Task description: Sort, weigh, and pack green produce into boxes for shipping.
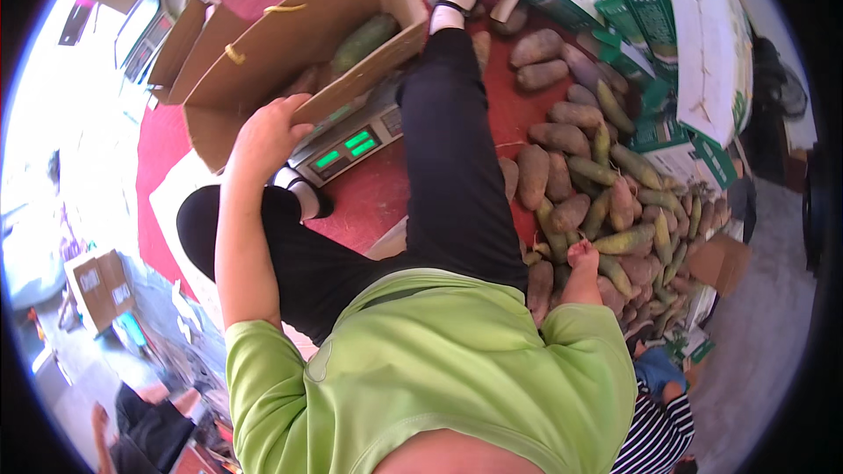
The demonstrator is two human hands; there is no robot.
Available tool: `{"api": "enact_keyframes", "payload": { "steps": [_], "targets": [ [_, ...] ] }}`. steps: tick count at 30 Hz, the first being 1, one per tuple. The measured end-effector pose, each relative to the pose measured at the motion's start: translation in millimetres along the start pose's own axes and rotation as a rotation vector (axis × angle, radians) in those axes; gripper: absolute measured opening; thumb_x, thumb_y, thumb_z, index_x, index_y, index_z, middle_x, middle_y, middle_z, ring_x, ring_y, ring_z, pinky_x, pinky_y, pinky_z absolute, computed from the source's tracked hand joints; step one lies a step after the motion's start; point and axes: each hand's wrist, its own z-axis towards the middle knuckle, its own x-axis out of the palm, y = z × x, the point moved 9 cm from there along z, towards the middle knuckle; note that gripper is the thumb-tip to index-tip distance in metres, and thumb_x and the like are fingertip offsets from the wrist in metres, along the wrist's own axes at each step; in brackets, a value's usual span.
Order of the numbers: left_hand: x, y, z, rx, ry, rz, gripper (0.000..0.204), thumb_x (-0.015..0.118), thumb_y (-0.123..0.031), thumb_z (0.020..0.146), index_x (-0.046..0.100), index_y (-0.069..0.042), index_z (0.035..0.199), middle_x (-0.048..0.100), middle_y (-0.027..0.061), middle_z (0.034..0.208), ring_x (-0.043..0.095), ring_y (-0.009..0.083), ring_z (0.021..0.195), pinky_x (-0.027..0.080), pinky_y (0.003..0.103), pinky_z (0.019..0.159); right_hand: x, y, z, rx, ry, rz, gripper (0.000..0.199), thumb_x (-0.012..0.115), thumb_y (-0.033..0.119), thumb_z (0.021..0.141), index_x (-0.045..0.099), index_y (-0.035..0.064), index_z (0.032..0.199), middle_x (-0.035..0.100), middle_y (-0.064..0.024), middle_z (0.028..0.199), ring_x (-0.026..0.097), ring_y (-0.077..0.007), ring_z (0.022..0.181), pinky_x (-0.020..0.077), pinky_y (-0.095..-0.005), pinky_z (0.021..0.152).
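My left hand [268, 133] grips the near rim of an open cardboard box [263, 44], which stands on a grey weighing scale [347, 147] with a lit green display. A green elongated fruit [364, 39] lies inside the box. My right hand [581, 254] reaches down into a pile of brown and yellow-green elongated fruits [580, 171] on the red floor mat. Its fingers are curled among the fruits, and I cannot tell whether they hold one. My legs in black trousers [452, 149] stretch between the scale and the pile.
White-and-green cartons [694, 44] are stacked behind the pile at the upper right. A person in a striped top [659, 430] is at the lower right, and another person [145, 426] at the lower left. Small cardboard boxes [101, 285] stand at the left.
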Motion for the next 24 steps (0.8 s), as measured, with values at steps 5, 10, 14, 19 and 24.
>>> {"api": "enact_keyframes", "payload": {
  "steps": [5,10,14,19,24],
  "targets": [
    [-4,5,-6,-0.019,-0.021,0.001,0.041,0.064,-0.014,0.079,0.057,-0.009,0.119,0.061,0.0183,0.106,0.057,0.0367,0.101,0.044,0.043,0.087,19,15,-36,-0.066,-0.049,-0.317,0.024,0.048,0.021,0.093,0.055,0.0122,0.072,0.053,0.0030,0.061,0.049,-0.0125,0.052,0.0383,-0.0267,0.047],
    [-2,4,-8,-0.019,-0.009,0.022,0.037,0.063,-0.015,0.080,0.058,-0.006,0.116,0.062,0.0173,0.106,0.057,0.0345,0.102,0.044,0.042,0.089,80,46,-101,-0.427,-0.081,-0.456,0.018,0.055,0.017,0.089,0.054,0.0097,0.072,0.051,0.0004,0.060,0.046,-0.0119,0.048,0.0356,-0.0266,0.044],
    [0,7,-10,-0.011,-0.019,0.037,0.040,0.063,-0.017,0.081,0.056,-0.006,0.118,0.061,0.0158,0.108,0.056,0.0329,0.105,0.044,0.042,0.090,138,101,-133,-0.638,0.068,-0.418,0.017,0.055,0.016,0.088,0.054,0.0095,0.072,0.052,0.0003,0.062,0.046,-0.0118,0.050,0.0355,-0.0264,0.045],
    [1,11,-13,0.009,-0.033,0.057,0.042,0.064,-0.021,0.081,0.055,-0.007,0.120,0.061,0.0139,0.111,0.056,0.0317,0.106,0.044,0.041,0.091,194,140,-216,-0.744,0.208,-0.220,0.017,0.055,0.020,0.090,0.054,0.0124,0.075,0.049,0.0043,0.064,0.044,-0.0080,0.054,0.0363,-0.0222,0.050],
    [1,11,-14,-0.010,-0.005,0.078,0.043,0.065,-0.022,0.081,0.055,-0.007,0.120,0.061,0.0143,0.110,0.056,0.0317,0.106,0.045,0.042,0.090,257,144,-300,-0.742,0.611,-0.083,0.012,0.055,0.020,0.093,0.056,0.0090,0.088,0.048,0.0046,0.069,0.041,-0.0075,0.059,0.0344,-0.0229,0.055]
  ]
}}
